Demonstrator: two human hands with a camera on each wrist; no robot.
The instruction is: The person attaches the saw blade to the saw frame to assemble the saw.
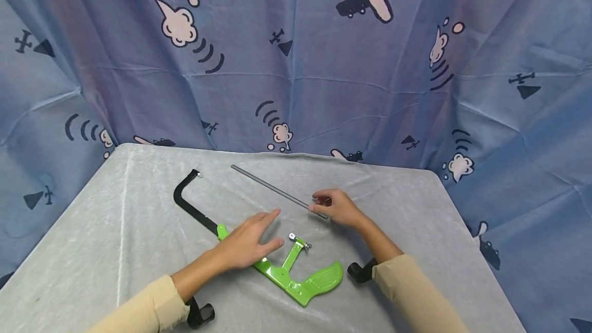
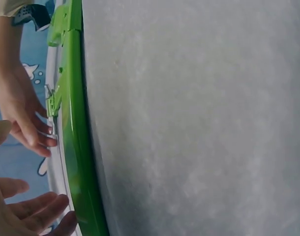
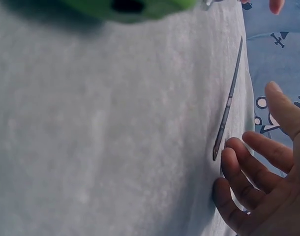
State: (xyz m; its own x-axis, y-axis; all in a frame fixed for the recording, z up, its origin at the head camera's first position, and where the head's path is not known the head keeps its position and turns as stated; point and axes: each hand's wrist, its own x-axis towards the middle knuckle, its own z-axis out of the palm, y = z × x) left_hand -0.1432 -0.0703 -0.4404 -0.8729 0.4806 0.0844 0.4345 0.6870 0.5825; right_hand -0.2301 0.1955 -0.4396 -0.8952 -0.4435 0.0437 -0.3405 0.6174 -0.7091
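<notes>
A hacksaw frame [image 1: 277, 274] with a green handle and a black bow [image 1: 189, 209] lies aslant on the table, no blade fitted in it. My left hand [image 1: 247, 240] is over the green part of the frame, fingers extended and thumb apart, gripping nothing. Beyond the frame lies a thin grey hacksaw blade [image 1: 270, 186], its near end toward the right. At that end is my right hand [image 1: 336, 206], fingers loosely bent. In the right wrist view the fingertips [image 3: 229, 155] are right beside the end of the blade [image 3: 226, 110], with nothing pinched between them.
A light grey cloth covers the table [image 1: 152, 251]. Behind it hangs a blue curtain [image 1: 324, 112] with printed planes and clouds. Near the saw's jaw-like front post is a metal wing nut [image 1: 308, 246]. Black wrist mounts [image 1: 201, 315] stick out below both sleeves.
</notes>
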